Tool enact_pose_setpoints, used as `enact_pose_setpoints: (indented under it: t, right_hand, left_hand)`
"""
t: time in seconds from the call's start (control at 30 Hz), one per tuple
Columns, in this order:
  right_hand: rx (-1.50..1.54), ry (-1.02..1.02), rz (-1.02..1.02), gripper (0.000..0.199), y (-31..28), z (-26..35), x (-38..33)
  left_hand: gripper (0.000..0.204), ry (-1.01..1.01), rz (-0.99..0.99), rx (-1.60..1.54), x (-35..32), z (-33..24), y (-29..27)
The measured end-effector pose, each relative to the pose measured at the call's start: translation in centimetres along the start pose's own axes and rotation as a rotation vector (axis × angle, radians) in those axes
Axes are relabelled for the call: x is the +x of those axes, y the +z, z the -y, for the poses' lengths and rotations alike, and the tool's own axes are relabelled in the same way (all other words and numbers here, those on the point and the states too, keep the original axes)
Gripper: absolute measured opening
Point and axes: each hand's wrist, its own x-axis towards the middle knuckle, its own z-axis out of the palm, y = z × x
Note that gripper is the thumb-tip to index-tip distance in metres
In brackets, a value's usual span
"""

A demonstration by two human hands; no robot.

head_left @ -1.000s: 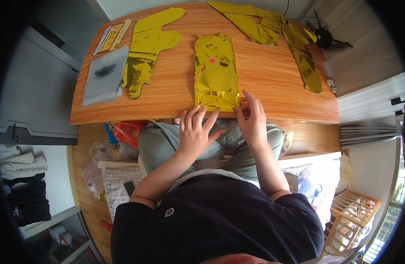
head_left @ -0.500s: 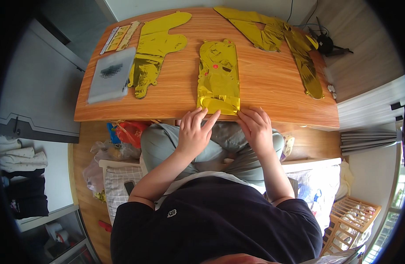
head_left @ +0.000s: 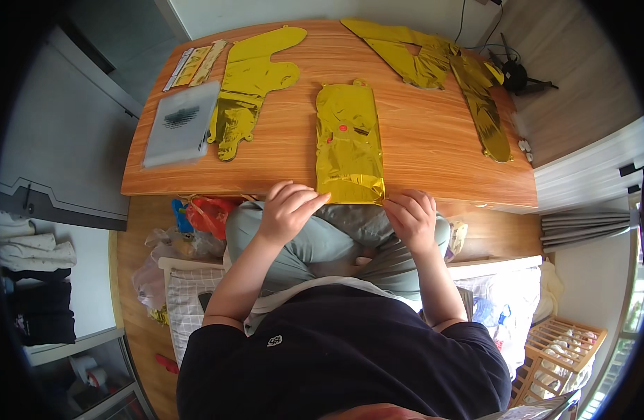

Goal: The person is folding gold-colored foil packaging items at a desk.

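A flat gold foil balloon point(head_left: 350, 150), folded into a long rectangle with small tabs on its rim, lies on the wooden table point(head_left: 280, 164) in front of me. Its near edge reaches slightly past the table's front edge. My left hand point(head_left: 287, 211) pinches the near left corner between thumb and fingers. At the near right corner my right hand point(head_left: 411, 218) does the same. Another flat gold foil balloon point(head_left: 248, 80) lies to the left. At the back right are more flat gold foil pieces point(head_left: 486, 112); whether they are joined I cannot tell.
Clear plastic bags point(head_left: 180, 129) and some printed paper strips point(head_left: 194, 66) lie at the table's left side. A black object with cables point(head_left: 519, 75) stands at the back right, with small white items point(head_left: 525, 147) nearer. A red plastic bag point(head_left: 210, 215) is below the table at left.
Both hands have drawn the middle foil balloon toward me, so its near edge now passes the table edge. My left hand has shifted outward to its corner.
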Motion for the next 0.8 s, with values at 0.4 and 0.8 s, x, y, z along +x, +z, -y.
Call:
enact_pose_setpoints:
  t: [0.4, 0.8]
  right_hand:
    - [0.067, -0.023, 0.043, 0.041, 0.4, -0.1, 0.1]
    - [-0.066, 0.125, 0.315, 0.077, 0.7, -0.6, 4.7]
  left_hand:
    - [0.047, 0.068, 0.095, -0.032, 0.1, 1.4, -0.6]
    - [0.108, -0.159, 0.551, 0.012, 6.4, 2.6, -2.0]
